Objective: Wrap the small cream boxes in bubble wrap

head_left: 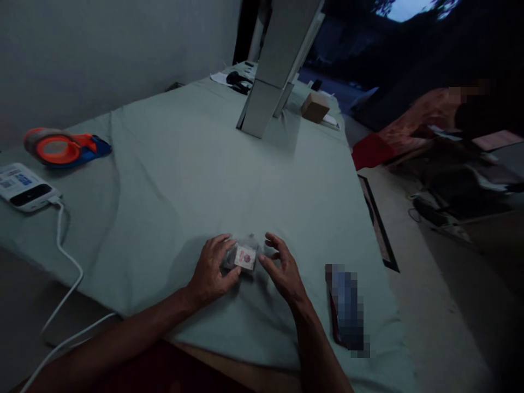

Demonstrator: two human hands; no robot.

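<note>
A small box in clear plastic wrap (245, 257), with a pale label and a reddish print, lies on the cloth near the table's front edge. My left hand (210, 267) grips it from the left, thumb at its lower edge and fingers at its upper left side. Just right of the packet, my right hand (284, 267) is open, its thumb and fingers apart and curved toward the plastic. The fingertips of that hand are close to the wrap; whether they touch it I cannot tell.
On the pale green tablecloth (196, 174) are a pixelated phone-like object (347, 311), an orange-and-blue tape dispenser (61, 148) and a white device (28, 188) with a cable (61, 240). Farther back stand a tall pale panel (272, 65) and a cardboard box (315, 107).
</note>
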